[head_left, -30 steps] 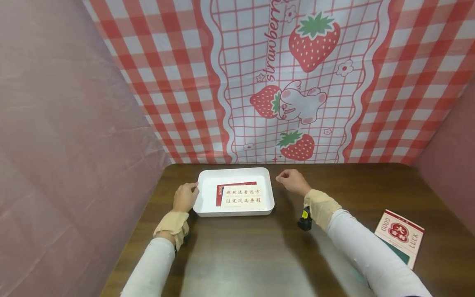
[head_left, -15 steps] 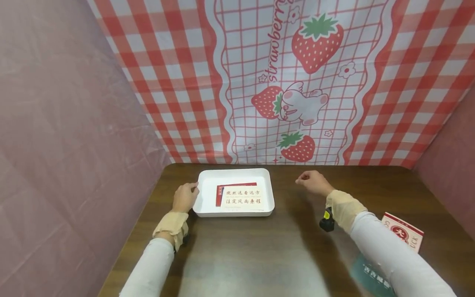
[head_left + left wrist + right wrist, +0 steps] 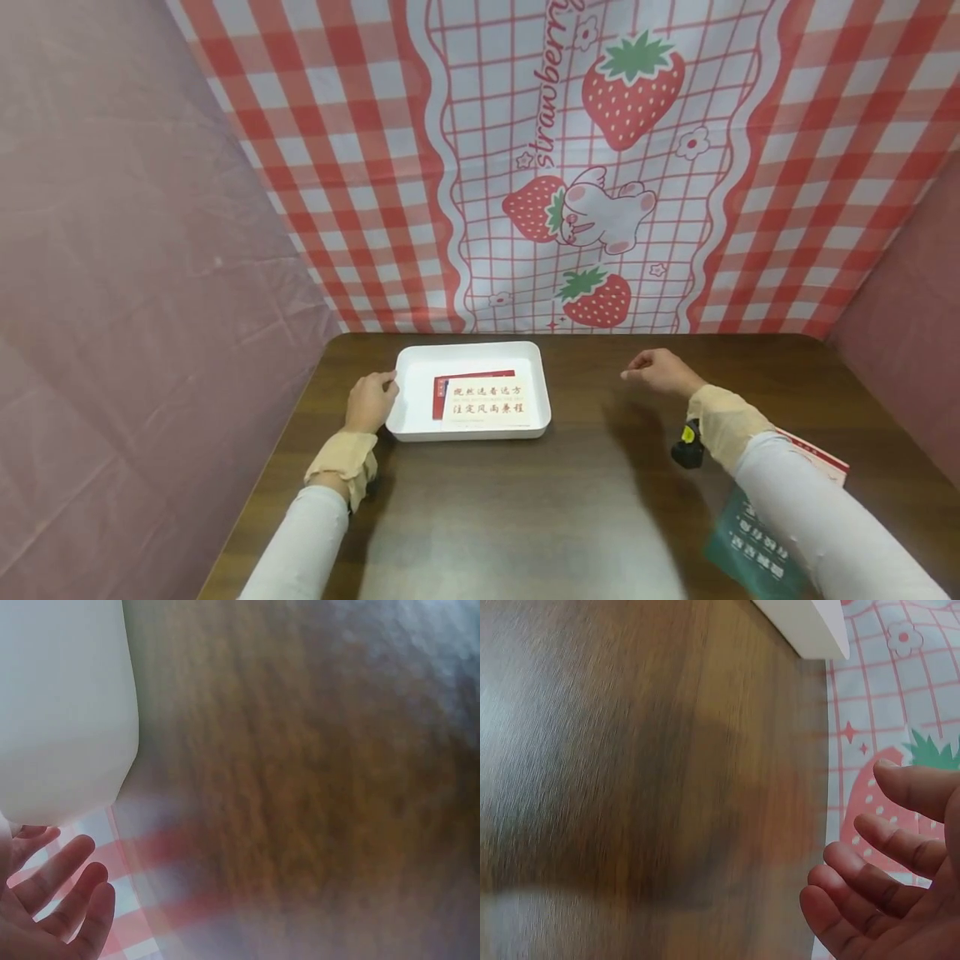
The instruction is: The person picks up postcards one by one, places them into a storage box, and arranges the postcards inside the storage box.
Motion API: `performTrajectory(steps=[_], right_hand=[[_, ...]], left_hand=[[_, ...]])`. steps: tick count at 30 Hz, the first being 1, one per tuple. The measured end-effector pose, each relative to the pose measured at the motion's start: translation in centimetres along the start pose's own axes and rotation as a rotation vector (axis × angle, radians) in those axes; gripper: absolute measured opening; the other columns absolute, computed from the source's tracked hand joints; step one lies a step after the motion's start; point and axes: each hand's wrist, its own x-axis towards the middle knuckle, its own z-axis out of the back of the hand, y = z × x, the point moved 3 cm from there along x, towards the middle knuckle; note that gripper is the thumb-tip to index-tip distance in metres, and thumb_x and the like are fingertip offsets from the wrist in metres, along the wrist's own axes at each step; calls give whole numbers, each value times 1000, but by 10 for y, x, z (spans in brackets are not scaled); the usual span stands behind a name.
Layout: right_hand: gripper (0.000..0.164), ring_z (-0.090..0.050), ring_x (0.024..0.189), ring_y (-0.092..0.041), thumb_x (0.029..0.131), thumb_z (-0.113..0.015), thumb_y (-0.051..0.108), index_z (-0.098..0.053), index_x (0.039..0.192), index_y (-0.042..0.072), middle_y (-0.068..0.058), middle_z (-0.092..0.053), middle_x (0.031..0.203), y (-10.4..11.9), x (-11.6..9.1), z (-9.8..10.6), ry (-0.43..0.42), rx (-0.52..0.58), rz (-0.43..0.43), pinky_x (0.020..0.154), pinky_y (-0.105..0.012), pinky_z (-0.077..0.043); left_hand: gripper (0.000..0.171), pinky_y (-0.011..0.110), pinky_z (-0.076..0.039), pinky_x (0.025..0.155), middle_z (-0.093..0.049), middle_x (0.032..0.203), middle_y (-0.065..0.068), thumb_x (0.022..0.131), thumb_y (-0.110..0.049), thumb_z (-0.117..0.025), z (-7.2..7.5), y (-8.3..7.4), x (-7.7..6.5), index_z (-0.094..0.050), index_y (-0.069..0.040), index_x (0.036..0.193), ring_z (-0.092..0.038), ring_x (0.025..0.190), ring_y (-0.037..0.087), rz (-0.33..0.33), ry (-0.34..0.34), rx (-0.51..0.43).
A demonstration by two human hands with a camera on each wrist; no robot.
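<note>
A white tray [image 3: 408,398] stands at the back of the wooden table, with a cream card [image 3: 487,400] printed in red characters lying over a red card [image 3: 439,398] inside it. My left hand [image 3: 370,402] is at the tray's left rim and pinches it with the thumb and forefinger; the other fingers [image 3: 94,911] are spread loosely below the rim in the left wrist view. Off to the right of the tray, my right hand [image 3: 663,372] holds nothing. Its fingers [image 3: 847,859] are loosely bent and apart from the tray's corner [image 3: 814,630] in the right wrist view.
Under and beside my right forearm lie a green card [image 3: 750,542] with white characters and a cream card with a red edge [image 3: 821,454], partly covered by the sleeve. A red-checked strawberry cloth [image 3: 600,167] hangs behind the table [image 3: 525,517]; a pink cloth wall [image 3: 150,292] stands at the left.
My right hand has moved away from the tray to the right, its forearm now covering more of the cream card and uncovering the green one. The left hand stays at the rim.
</note>
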Motion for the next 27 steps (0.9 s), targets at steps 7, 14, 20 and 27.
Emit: performTrajectory(steps=[7, 14, 20, 27], right_hand=[[42, -58, 90, -29, 84, -59, 32, -57, 103, -6, -24, -60, 103, -8, -9, 8, -9, -62, -5, 73, -38, -48], [41, -58, 87, -26, 82, -61, 31, -58, 100, -5, -20, -62, 97, -21, -20, 9, -32, -79, -13, 73, -37, -48], [39, -58, 88, -28, 83, -61, 31, -58, 101, -3, -20, -62, 98, -32, -33, 11, -19, -29, -51, 68, -34, -49], [44, -57, 91, -29, 83, -60, 34, -52, 111, 0, -22, -58, 108, -41, -44, 17, 37, 70, -174, 73, -40, -51]], left_hand=[[30, 47, -47, 84, -66, 108, 14, 82, -17, -55, 2, 1, -3, -66, -9, 109, -61, 99, 37, 9, -12, -17], [30, 47, -48, 82, -67, 108, 12, 82, -18, -54, 1, 0, -3, -66, -10, 109, -61, 99, 35, -6, -6, -10], [31, 48, -47, 81, -67, 107, 14, 82, -17, -54, 0, -2, -1, -66, -9, 109, -61, 98, 37, -19, -10, -13], [30, 48, -47, 81, -67, 107, 13, 82, -17, -54, 0, -1, -3, -67, -9, 108, -61, 97, 36, -10, -22, -23]])
